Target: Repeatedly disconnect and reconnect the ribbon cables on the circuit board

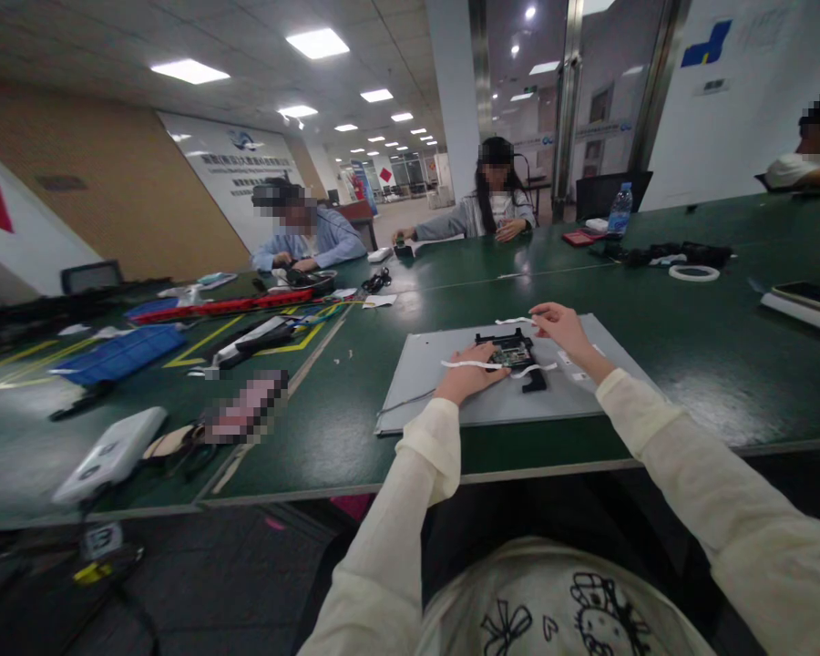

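A green circuit board [510, 352] in a black frame [536, 379] lies on a light grey panel [424, 351]. My left hand [463, 375] is closed over the left side of the board, thumb and fingers on its edge. One white strip [475, 364] crosses in front of that hand; a second curved white strip [537, 369] extends over the lower part of the frame. Above the board's right side, my right hand [566, 332] pinches the end of a white ribbon-like strip [514, 320]. Small white labels [575, 369] lie on the panel beneath my right wrist.
The panel rests near the green table's [328, 428] front edge. To the left are a pixelated phone-like object [246, 407], a white device [113, 454] and a blue tray [119, 353]. Two people sit across; a bottle [619, 211] and white tape ring [694, 273] stand farther right.
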`<act>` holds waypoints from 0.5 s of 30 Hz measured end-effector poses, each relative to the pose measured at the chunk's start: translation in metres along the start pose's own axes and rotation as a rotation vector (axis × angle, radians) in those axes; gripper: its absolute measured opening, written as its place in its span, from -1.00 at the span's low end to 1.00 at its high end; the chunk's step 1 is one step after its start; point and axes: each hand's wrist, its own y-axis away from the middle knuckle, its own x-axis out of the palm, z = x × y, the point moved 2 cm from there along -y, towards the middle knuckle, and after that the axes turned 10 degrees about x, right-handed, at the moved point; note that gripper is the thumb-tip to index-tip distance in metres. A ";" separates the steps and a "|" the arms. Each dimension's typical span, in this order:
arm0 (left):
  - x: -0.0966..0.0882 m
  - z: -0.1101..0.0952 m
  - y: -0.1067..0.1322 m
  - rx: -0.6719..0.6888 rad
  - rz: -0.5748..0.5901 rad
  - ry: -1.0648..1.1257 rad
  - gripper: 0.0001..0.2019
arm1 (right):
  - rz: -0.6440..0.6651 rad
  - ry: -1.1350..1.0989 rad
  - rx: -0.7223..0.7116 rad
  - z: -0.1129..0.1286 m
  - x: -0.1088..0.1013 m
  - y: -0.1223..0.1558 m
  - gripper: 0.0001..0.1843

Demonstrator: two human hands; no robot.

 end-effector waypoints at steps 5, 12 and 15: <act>0.005 0.003 0.000 -0.015 0.007 0.016 -0.42 | 0.002 -0.167 0.027 0.008 -0.002 0.002 -0.67; 0.012 0.007 0.000 0.019 -0.029 0.034 -0.41 | 0.088 -0.202 0.088 0.014 0.004 0.011 -0.66; 0.013 0.007 -0.001 0.039 -0.048 0.052 -0.40 | 0.103 -0.183 0.096 0.013 0.006 0.014 -0.68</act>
